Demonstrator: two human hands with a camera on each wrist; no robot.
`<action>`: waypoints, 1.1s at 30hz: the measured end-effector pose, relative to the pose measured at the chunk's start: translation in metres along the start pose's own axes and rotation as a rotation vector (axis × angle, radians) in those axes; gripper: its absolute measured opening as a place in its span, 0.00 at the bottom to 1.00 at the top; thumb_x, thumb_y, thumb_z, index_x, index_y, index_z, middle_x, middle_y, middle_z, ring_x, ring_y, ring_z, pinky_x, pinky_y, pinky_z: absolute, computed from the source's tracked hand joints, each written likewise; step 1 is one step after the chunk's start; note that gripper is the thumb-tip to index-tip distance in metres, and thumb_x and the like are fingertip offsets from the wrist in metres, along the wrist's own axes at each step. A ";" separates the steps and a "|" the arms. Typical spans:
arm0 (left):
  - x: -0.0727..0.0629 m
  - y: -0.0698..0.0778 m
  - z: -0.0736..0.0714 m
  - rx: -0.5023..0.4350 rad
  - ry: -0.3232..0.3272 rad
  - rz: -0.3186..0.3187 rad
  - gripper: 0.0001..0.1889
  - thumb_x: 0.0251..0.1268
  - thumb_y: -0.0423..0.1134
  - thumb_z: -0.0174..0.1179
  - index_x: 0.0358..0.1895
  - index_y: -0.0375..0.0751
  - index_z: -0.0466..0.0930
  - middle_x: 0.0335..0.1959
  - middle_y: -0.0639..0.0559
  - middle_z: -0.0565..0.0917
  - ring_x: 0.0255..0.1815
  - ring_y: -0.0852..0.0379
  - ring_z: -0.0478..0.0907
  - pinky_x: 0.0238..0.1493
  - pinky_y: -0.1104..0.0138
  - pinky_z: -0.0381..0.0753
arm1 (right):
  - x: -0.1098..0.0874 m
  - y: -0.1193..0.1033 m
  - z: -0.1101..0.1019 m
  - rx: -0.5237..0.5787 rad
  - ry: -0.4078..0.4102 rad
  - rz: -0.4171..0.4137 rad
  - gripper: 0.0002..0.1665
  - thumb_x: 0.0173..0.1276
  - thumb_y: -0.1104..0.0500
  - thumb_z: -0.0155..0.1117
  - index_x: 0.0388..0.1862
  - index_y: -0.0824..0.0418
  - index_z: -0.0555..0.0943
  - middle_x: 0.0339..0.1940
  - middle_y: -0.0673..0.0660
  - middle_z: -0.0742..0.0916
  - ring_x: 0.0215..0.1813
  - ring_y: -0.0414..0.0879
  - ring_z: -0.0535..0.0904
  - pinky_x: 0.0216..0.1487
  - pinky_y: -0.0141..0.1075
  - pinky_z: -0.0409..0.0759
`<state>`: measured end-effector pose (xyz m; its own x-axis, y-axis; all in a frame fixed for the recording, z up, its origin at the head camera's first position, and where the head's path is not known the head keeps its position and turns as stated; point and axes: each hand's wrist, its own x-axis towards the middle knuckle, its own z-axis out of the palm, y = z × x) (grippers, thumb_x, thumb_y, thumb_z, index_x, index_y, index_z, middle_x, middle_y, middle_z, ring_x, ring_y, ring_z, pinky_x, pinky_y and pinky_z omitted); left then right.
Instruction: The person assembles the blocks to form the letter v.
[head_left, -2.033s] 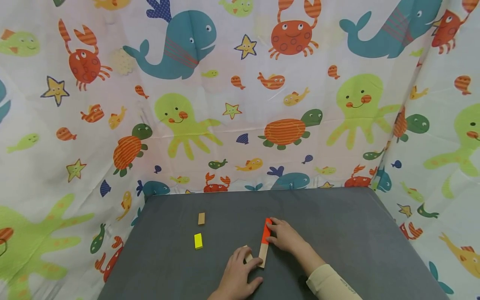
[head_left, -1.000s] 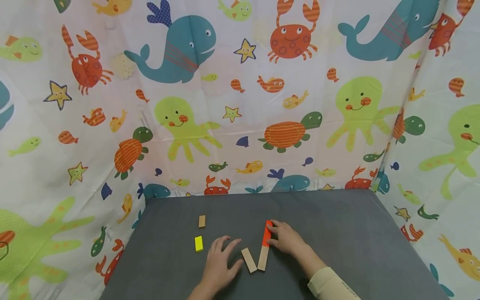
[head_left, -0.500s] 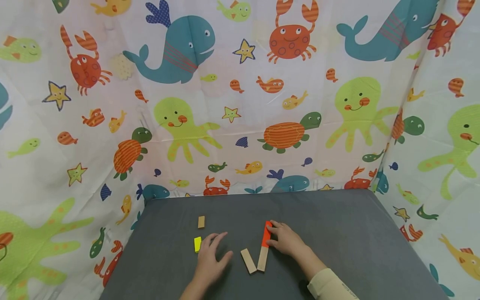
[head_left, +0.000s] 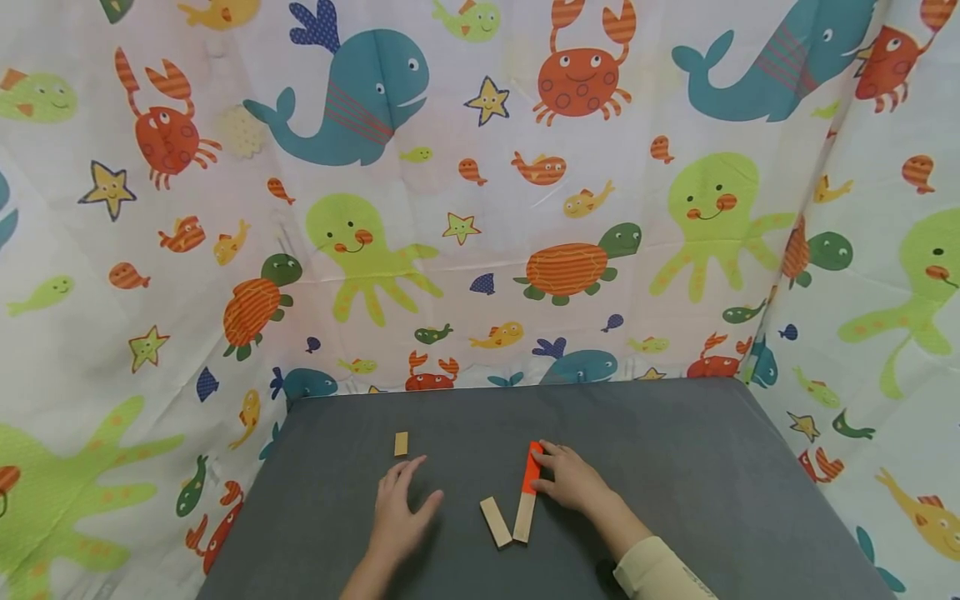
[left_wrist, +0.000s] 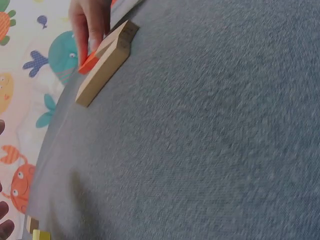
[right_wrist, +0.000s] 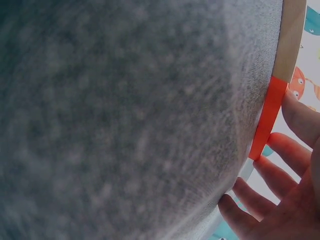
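Observation:
My left hand (head_left: pixel 396 521) is over the left of the table, fingers spread and holding nothing. It hides the yellow block from the head camera; in the left wrist view that yellow block (left_wrist: pixel 41 235) shows at the bottom edge beside a small tan wooden block (left_wrist: pixel 32 224). With thumb and fingers, my right hand (head_left: pixel 577 482) holds the red block (head_left: pixel 532 471) flat on the table. End to end with the red one lies a plain wooden block (head_left: pixel 525 518). A second wooden block (head_left: pixel 495 522) slants away to its left, their near ends meeting in a V.
A grey cloth (head_left: pixel 660 467) covers the table. Behind and at both sides hangs a white curtain (head_left: pixel 480 283) printed with sea animals. The small tan block (head_left: pixel 401 443) lies at the back left, just beyond my left fingertips.
My left hand has let go of the slanted wooden block and moved left, now covering the yellow block in the head view. My right hand stays on the red block.

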<state>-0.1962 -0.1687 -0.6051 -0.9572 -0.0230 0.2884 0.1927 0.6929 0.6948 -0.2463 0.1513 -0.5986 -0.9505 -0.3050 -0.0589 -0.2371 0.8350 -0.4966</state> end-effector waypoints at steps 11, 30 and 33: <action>0.003 -0.019 -0.012 0.008 -0.034 -0.132 0.33 0.62 0.50 0.71 0.71 0.54 0.72 0.69 0.42 0.70 0.69 0.39 0.65 0.61 0.34 0.71 | 0.001 -0.001 -0.001 0.004 -0.010 0.007 0.36 0.67 0.47 0.72 0.71 0.57 0.76 0.78 0.59 0.69 0.77 0.66 0.63 0.69 0.64 0.70; 0.010 -0.044 -0.019 0.028 -0.107 -0.285 0.39 0.51 0.33 0.69 0.72 0.47 0.70 0.71 0.37 0.68 0.67 0.36 0.67 0.64 0.36 0.71 | 0.000 0.000 0.000 0.006 0.001 0.003 0.36 0.66 0.48 0.72 0.71 0.58 0.76 0.78 0.60 0.70 0.77 0.65 0.64 0.69 0.63 0.71; 0.012 -0.045 -0.019 0.018 -0.138 -0.312 0.41 0.47 0.28 0.67 0.72 0.45 0.70 0.73 0.36 0.66 0.67 0.36 0.67 0.63 0.36 0.71 | 0.000 0.000 0.000 0.003 0.001 0.001 0.36 0.66 0.47 0.72 0.71 0.57 0.76 0.78 0.60 0.70 0.77 0.65 0.63 0.68 0.63 0.71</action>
<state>-0.2124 -0.2140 -0.6200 -0.9898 -0.1391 -0.0296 -0.1173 0.6805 0.7233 -0.2462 0.1517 -0.5987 -0.9511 -0.3032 -0.0587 -0.2350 0.8338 -0.4995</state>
